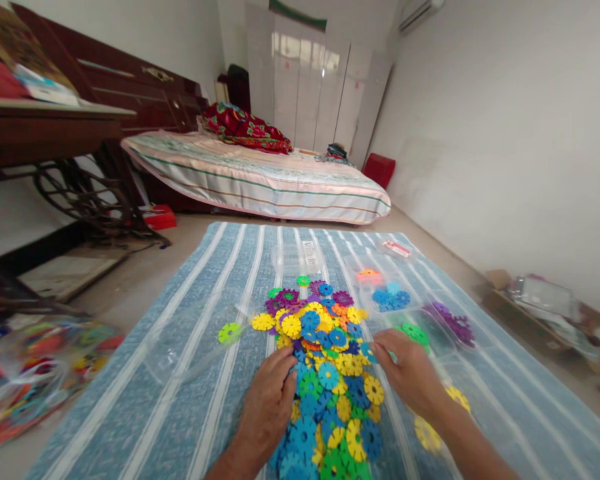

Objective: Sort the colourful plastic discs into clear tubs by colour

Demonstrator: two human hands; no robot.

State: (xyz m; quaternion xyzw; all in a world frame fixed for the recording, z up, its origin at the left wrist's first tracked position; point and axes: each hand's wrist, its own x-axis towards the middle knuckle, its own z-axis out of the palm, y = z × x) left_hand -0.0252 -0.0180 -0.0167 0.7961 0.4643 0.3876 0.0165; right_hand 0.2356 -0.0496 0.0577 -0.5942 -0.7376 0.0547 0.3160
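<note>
A long heap of plastic snowflake discs (328,375), in blue, yellow, green, orange and purple, lies on a blue-and-white striped cloth. My right hand (411,368) is at the heap's right side, its thumb and forefinger pinching a light blue snowflake disc (367,352). At the left edge of the heap is my left hand (269,399), fingers bent and closed against the discs; what they hold, if anything, is hidden. Clear trays to the right hold sorted discs: blue discs (391,297), green discs (415,333), purple discs (453,322), orange discs (369,275) and yellow discs (428,433).
A clear empty-looking container (293,259) stands behind the heap. One lime green disc (229,333) lies left of it, beside a transparent lid or tray. A bag of colourful pieces (45,373) sits on the floor at left. Beyond are a bed (275,183) and a cardboard box (540,327).
</note>
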